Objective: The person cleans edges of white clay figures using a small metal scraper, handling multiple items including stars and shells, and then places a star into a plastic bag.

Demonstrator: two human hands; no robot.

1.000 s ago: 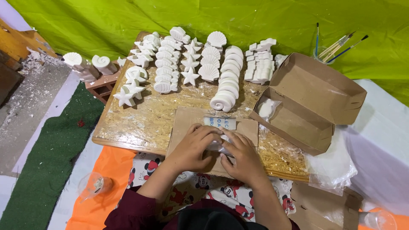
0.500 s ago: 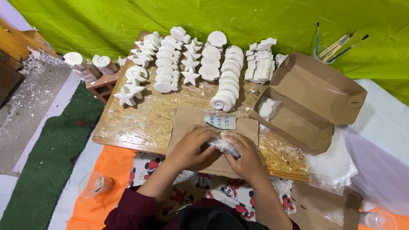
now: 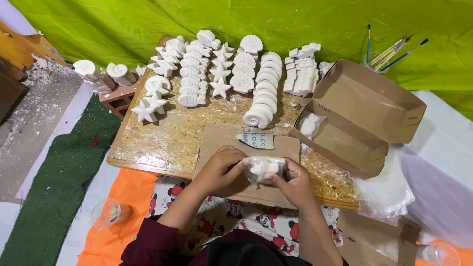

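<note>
My left hand (image 3: 220,169) and my right hand (image 3: 294,181) together hold a small white plaster figure in a clear plastic bag (image 3: 265,168), just above a flat piece of brown cardboard (image 3: 217,138) on the wooden board (image 3: 162,140). The fingers of both hands pinch the bag from either side. A printed label (image 3: 255,141) lies on the cardboard just beyond the bag.
Rows of white plaster shells, stars and spirals (image 3: 231,74) fill the far half of the board. An open cardboard box (image 3: 359,118) with one wrapped figure (image 3: 309,124) stands at right. Paintbrushes in a cup (image 3: 389,51) sit behind it. Clear plastic bags (image 3: 387,189) lie at right.
Both hands have lifted the bagged figure slightly off the cardboard and toward me, uncovering more of the label; the fingers have shifted around the bag.
</note>
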